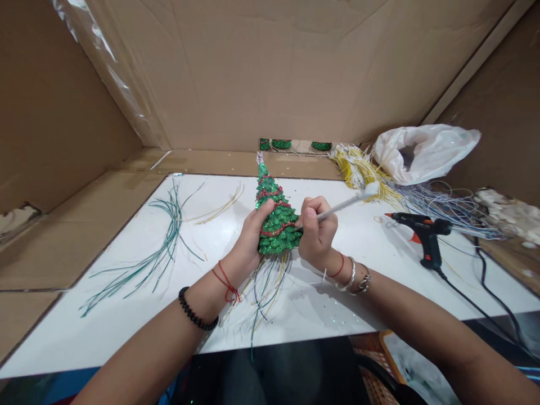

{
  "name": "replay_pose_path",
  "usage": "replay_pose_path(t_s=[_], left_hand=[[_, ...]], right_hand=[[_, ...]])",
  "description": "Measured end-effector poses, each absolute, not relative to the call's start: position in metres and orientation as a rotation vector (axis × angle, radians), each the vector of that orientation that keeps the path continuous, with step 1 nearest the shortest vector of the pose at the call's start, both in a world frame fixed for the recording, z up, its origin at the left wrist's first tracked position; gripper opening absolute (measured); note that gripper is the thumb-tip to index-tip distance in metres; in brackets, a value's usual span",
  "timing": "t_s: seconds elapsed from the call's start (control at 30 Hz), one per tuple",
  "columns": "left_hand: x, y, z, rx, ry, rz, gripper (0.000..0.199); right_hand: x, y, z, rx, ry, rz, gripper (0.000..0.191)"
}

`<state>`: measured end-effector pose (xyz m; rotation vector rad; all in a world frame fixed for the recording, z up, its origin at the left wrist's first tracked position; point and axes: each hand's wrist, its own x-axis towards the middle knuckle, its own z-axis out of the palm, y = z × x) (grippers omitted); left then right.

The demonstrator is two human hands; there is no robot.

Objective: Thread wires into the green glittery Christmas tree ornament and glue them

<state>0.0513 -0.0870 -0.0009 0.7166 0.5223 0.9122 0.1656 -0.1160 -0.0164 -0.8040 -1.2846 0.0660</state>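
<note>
My left hand (252, 230) is closed around the left side of a small glittery green Christmas tree (278, 239), its thumb lying across the front. Red garlands wind round the tree, and a pale ornament tops it. Several thin wires (268, 287) in green, yellow and white hang from its base. In my right hand (318, 230) is a slim whitish stick (343, 203), pinched between thumb and fingers. The stick's near tip meets the tree's right edge by the lower garland; its far end looks whitish and fuzzy.
Green wires (171, 225) lie spread on the white board (219, 225) at left. A black glue gun (424, 233) with its cord lies at right. Behind it are yellow wires (358, 169), bluish wires (442, 205) and a white plastic bag (426, 149). Cardboard walls (270, 73) enclose the board.
</note>
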Motion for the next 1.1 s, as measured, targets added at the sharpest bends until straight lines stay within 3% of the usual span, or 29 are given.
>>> replay_pose_path(t_s=[1.1], left_hand=[[0.0517, -0.0865, -0.0015, 0.737, 0.515, 0.91, 0.028]], right_hand=[[0.1662, -0.1156, -0.0176, -0.81, -1.314, 0.007, 0.023]])
